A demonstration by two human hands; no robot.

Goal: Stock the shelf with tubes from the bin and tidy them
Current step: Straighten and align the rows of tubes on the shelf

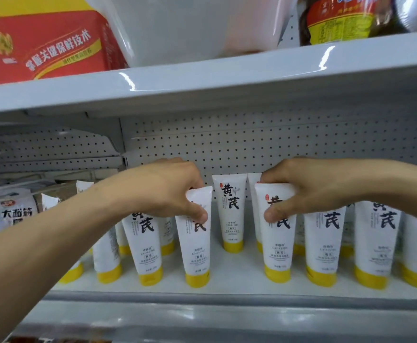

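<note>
- Left hand (168,191) pinches the top crimp of the left tube (197,246): thumb on the printed front, other fingers curled over behind the top edge.
- Right hand (313,189) has the same grip on the right tube (279,246): thumb across the black lettering, fingers hooked over the crimp.
- Both held tubes stand cap-down in the front row on the shelf (202,292), yellow caps touching the shelf surface. The left one tilts slightly, top leaning right.
- There is a gap between the 2 held tubes. The back-row tube (232,211) shows through it, upright and untouched.
- More white tubes with yellow caps flank both sides: neighbour tube (148,251) just beside the left-held one, next tube (322,248) just beside the right-held one (its top is hidden by the right hand).
- A second row stands behind the front row, mostly occluded; the count cannot be told.
- Pegboard back panel (289,144) sits behind the rows.
- Upper shelf (202,87) carries a white plastic bin (190,28) at centre, a red carton (41,45) at left and a dark jar (338,21) at right. The bin's contents are not readable.
- A white snack bag (12,211) sits at far left, on the same level as the tubes.
</note>
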